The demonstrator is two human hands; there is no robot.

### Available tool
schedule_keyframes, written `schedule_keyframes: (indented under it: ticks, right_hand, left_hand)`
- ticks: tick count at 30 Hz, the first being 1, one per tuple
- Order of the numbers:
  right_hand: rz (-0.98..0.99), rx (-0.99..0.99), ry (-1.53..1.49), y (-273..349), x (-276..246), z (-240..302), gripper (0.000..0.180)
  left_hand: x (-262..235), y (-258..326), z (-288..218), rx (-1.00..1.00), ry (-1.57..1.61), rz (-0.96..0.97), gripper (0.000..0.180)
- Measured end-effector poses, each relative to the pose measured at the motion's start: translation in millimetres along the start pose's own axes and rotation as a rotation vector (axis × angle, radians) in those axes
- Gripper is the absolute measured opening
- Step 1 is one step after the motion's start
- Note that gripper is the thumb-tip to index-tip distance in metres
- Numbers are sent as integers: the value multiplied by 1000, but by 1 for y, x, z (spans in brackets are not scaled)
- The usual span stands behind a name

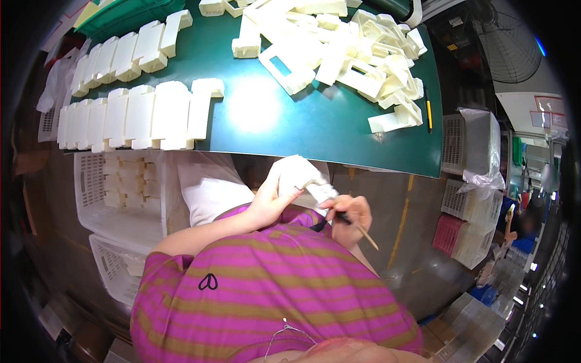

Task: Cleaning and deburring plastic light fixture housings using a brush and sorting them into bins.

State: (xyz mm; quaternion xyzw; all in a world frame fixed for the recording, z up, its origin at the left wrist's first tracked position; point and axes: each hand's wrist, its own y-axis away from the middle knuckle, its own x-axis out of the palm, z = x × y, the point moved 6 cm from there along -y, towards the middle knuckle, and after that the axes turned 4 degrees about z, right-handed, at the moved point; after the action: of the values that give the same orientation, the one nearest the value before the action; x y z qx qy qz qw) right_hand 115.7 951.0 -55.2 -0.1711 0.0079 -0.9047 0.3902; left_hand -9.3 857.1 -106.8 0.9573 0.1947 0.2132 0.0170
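In front of my lap, my left hand (270, 198) grips a cream-white moulded plastic part (296, 171), with the thumb along its near side. My right hand (352, 219) is closed around a slim tool with a pointed wooden end (367, 237) and a dark middle section. The tool's other end reaches to the part's right side, where it is blurred, so I cannot tell its kind. Beyond my hands, the green-topped table (290, 136) bears two rows of similar parts standing side by side, the near row (140, 118) and the far row (127, 54).
A heap of loose cream parts (363, 57) covers the table's far right. A yellow-and-black pen-like tool (429, 112) lies near the right edge. A green crate (130, 17) stands at the far left. Left of my legs is a white crate (91, 187) holding parts; more crates (454, 145) stand on the right.
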Motion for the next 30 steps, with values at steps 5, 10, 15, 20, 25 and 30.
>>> schedule_keyframes:
  ticks: [5,10,15,20,25,30]
  right_hand:
    - [-100,124,43,-5,-13,-13,30]
    - [54,-18,109,-6,19,3,31]
    - [-161,180,-92,-26,-25,-25,30]
    - [-84,466,-418,-37,-15,-38,29]
    - [188,522,-952,-32,-4,-33,35]
    - [1,483,-916,-51,-9,-33,37]
  left_hand:
    - [-6,6,-6,52,-33,31,49]
    - [-8,3,2,-42,104,64,56]
    - [-5,7,-23,115,115,149,54]
    - [-5,0,-21,-17,204,213,54]
    - [2,-13,-83,171,-228,393,55]
    - [-22,-53,-126,456,-1339,293,47]
